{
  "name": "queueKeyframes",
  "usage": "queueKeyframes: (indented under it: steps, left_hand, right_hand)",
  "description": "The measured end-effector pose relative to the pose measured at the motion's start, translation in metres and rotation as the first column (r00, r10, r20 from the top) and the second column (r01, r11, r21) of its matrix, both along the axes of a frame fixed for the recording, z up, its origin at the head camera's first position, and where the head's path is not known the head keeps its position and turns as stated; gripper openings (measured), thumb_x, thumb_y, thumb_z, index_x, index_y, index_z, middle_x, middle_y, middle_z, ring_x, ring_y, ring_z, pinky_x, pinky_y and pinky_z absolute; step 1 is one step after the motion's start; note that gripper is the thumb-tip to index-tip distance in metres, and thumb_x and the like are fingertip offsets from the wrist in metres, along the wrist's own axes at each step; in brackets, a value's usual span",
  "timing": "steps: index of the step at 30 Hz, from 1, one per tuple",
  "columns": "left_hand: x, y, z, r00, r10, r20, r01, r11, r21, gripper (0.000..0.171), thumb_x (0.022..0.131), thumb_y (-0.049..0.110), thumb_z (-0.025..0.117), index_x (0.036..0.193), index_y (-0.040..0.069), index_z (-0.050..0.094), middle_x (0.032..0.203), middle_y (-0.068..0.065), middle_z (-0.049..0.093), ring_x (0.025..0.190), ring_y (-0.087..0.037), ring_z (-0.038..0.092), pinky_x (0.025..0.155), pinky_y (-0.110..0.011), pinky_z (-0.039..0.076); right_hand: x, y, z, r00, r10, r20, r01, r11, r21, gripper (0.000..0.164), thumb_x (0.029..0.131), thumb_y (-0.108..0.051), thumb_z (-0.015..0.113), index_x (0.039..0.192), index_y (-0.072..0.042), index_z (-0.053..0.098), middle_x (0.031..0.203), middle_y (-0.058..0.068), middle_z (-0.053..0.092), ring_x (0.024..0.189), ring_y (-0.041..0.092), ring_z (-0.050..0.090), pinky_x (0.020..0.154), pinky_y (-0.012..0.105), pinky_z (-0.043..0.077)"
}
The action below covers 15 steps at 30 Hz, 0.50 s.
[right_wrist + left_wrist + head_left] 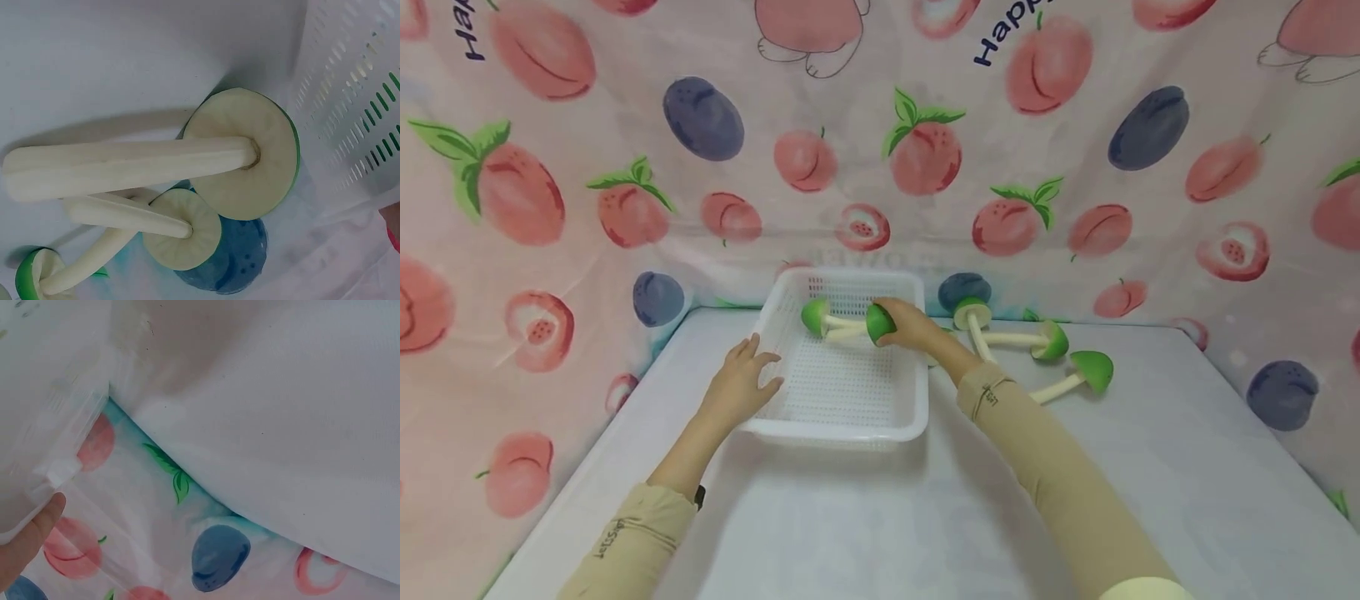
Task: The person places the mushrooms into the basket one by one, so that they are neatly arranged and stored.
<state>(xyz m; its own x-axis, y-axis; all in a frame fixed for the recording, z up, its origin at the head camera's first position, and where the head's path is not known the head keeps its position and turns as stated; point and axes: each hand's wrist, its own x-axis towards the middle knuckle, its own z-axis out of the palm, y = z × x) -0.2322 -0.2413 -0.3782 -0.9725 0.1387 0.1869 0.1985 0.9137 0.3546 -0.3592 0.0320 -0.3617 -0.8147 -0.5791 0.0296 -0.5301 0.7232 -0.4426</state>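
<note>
A white perforated plastic basket (pixel 850 432) stands on the table. Inside it, near the back, lies a toy mushroom (pixel 814 317) with a green cap and pale stem. My right hand (pixel 908 323) reaches over the right rim and grips a second green-capped mushroom (pixel 878 325) by its cap; the two stems lie close together. With fingers spread and fairly straight, my left hand (pixel 741 387) rests at the left rim. One finger (pixel 39 528) shows against the basket's side in the left wrist view. The right hand's fingers are outside the right wrist view.
Several more mushrooms lie right of the basket: one by the back edge (pixel 973 315), one beside it (pixel 1051 341), another farther right (pixel 1092 372). A large pale stem (pixel 125 165) fills much of the right wrist view. Fruit-printed cloth (pixel 850 192) hangs behind the white table (pixel 865 525).
</note>
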Motion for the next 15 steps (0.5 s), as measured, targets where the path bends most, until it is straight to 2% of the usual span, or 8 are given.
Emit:
queueKeyframes:
  steps: [7,15]
  left_hand:
    - [-0.001,-0.001,0.003,1.000,0.000,-0.005,0.001,1.000,0.018,0.040,0.088,0.021,0.062,0.122,0.000,0.060,0.147,-0.033,0.028,0.137,-0.048,0.026,0.100,-0.065,0.035]
    - [0.000,-0.002,0.001,1.000,0.004,-0.003,-0.004,1.000,0.006,0.039,0.088,0.022,0.062,0.121,0.001,0.060,0.147,-0.032,0.029,0.137,-0.048,0.026,0.100,-0.065,0.036]
  right_hand:
    - [-0.013,-0.008,0.000,1.000,-0.016,-0.025,0.018,0.997,0.081,0.073,0.086,-0.015,0.069,0.145,0.001,0.030,0.143,0.020,0.043,0.127,0.033,0.045,0.104,0.043,0.041]
    - [-0.020,-0.017,-0.004,0.999,-0.034,0.025,0.030,0.992,0.122,0.074,0.086,-0.017,0.068,0.146,0.000,0.028,0.146,0.019,0.040,0.131,0.032,0.042,0.108,0.042,0.038]
